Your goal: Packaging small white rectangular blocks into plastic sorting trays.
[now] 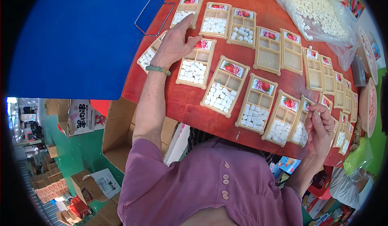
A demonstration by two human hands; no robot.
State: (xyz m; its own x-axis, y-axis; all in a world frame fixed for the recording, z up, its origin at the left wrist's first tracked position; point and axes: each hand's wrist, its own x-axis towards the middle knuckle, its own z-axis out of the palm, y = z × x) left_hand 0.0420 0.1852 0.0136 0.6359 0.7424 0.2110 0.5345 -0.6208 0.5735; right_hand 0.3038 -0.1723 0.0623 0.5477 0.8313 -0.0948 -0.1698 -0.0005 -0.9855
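Observation:
My left hand (174,44), a green bead bracelet at its wrist, reaches over the far-left tan compartment tray (193,8). Its fingers are stretched out with the thumb apart, and the fingertips are at the white marshmallow-like pieces (180,17) in that tray. Below the thumb lies another tan tray (202,56) with a strawberry-printed packet and more white pieces. At the right, my right hand (320,131) is closed in a pinch above the near row of trays. Whatever its fingertips may hold is too small to make out.
Two rows of similar trays cross the red table (169,100); several in the far row hold no white pieces. A clear bag of white pieces (319,15) lies at the far right. A wire handle (151,13) stands beside the blue surface (76,44) at left. Cardboard boxes (117,133) are below.

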